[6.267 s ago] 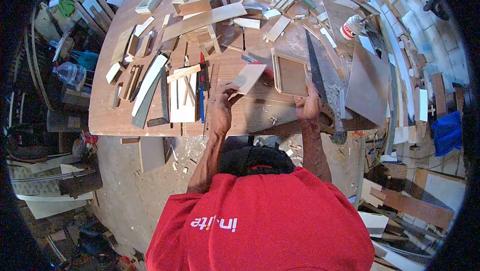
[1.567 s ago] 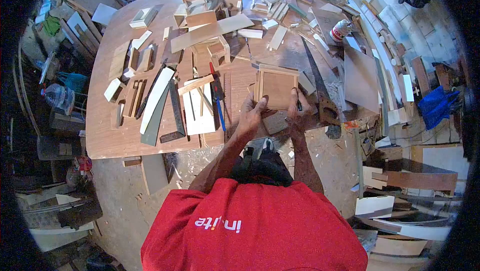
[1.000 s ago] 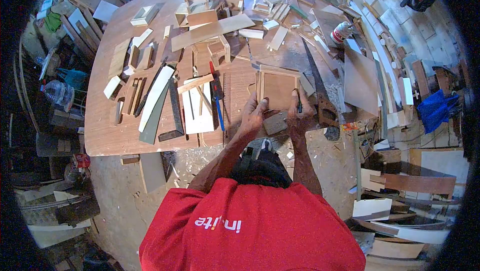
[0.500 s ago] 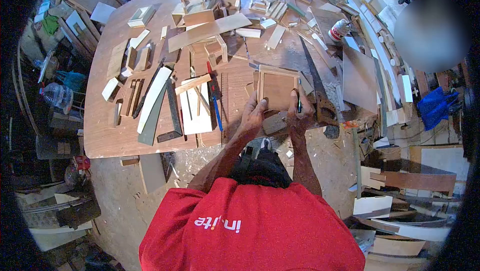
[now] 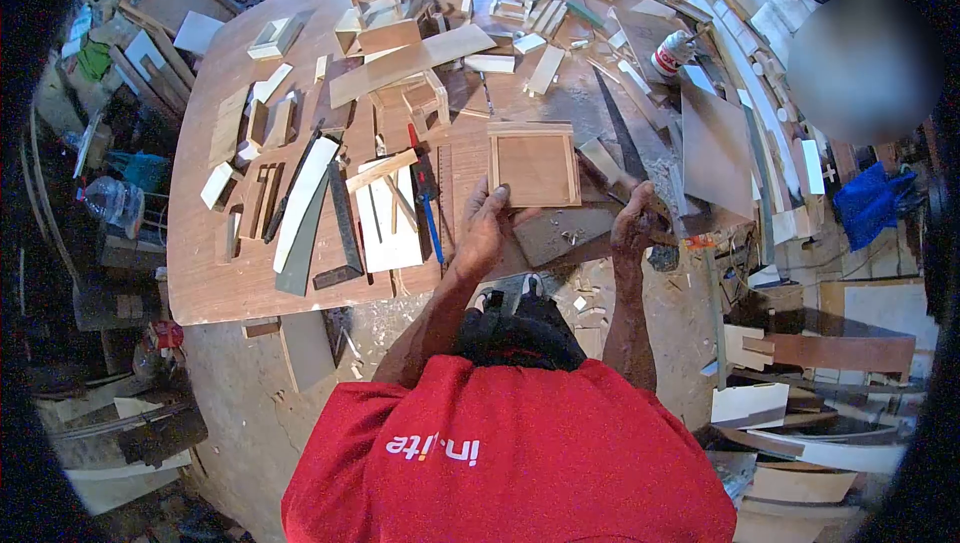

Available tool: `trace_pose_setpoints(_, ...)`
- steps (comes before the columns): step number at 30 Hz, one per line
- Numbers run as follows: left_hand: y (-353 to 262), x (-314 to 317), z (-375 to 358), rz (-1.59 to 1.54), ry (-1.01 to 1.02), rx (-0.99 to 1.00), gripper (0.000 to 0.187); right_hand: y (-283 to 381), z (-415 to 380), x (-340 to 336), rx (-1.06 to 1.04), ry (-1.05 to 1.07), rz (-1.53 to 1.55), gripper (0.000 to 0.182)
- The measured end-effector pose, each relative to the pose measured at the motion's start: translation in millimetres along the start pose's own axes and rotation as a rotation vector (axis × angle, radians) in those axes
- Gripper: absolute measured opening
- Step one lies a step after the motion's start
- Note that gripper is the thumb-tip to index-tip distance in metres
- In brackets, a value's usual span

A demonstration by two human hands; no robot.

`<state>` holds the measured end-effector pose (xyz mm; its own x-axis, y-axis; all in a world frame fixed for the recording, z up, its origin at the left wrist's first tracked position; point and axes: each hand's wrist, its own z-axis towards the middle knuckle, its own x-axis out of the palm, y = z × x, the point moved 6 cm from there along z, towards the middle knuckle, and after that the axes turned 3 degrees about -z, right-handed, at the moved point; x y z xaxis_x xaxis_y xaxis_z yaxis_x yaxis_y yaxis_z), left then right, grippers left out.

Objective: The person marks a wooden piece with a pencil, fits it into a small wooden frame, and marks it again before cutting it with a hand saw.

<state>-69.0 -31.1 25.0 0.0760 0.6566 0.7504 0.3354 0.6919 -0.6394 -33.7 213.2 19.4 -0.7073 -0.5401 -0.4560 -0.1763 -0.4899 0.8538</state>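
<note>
My left hand (image 5: 482,231) grips the lower left corner of a small square wooden tray (image 5: 535,168), its thumb on the near edge. The tray has a thin raised rim around a flat brown panel and is tilted up towards me above the table edge. My right hand (image 5: 632,221) is apart from the tray, to its right, with the fingers curled; what they hold, if anything, is hidden. Beside it lies a handsaw (image 5: 622,128), its handle partly behind the hand. A light wooden offcut (image 5: 602,160) lies between the tray and the saw.
The wooden table (image 5: 280,278) bears small wooden boxes (image 5: 390,35), a long board (image 5: 410,65), white strips (image 5: 305,203), a try square (image 5: 340,243) and a glue bottle (image 5: 672,53). A brown sheet (image 5: 715,148) lies at right. Scraps cover the floor.
My right hand has let go of the tray and moved right, towards the saw handle. My left hand keeps hold of the tray, which has shifted slightly left.
</note>
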Motion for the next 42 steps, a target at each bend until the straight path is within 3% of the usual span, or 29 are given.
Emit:
trace_pose_setpoints(1, -2, 1, 0, -0.003, 0.002, 0.016, 0.034, 2, 2, -5, 0.002, -0.007, 0.0, 0.067)
trace_pose_setpoints(3, -5, 5, -1, 0.001, 0.029, 0.035, 0.034, 12, 2, 3, 0.001, 0.346, 0.035, 0.061)
trace_pose_setpoints(6, -5, 6, -1, 0.039, 0.052, 0.039, 0.035, 41, -16, 13, 0.152, 0.326, 0.163, 0.051)
trace_pose_setpoints(7, -3, 5, 0, 0.071, 0.047, 0.023, 0.037, 62, -16, 10, -0.034, 0.356, 0.105, 0.038)
trace_pose_setpoints(10, 2, 5, 2, 0.098, 0.096, 0.041, 0.041, 70, -25, 25, -0.161, 0.302, 0.179, 0.034)
trace_pose_setpoints(12, 2, 8, -4, 0.168, 0.049, 0.073, 0.043, 66, -29, 27, -0.129, 0.399, 0.213, 0.039)
trace_pose_setpoints(22, -12, 22, -14, 0.436, 0.017, 0.156, 0.05, 66, -34, 22, -0.166, 0.336, 0.224, 0.038)
trace_pose_setpoints(29, 0, 17, -10, 0.332, 0.047, 0.163, 0.052, 55, -36, 20, -0.062, 0.352, 0.219, 0.038)
trace_pose_setpoints(38, 4, 14, -7, 0.335, 0.055, 0.153, 0.055, 78, -39, 10, -0.118, 0.329, 0.308, 0.038)
trace_pose_setpoints(42, 4, 9, 0, 0.26, 0.1, 0.076, 0.055, 58, -36, 15, -0.048, 0.306, 0.324, 0.038)
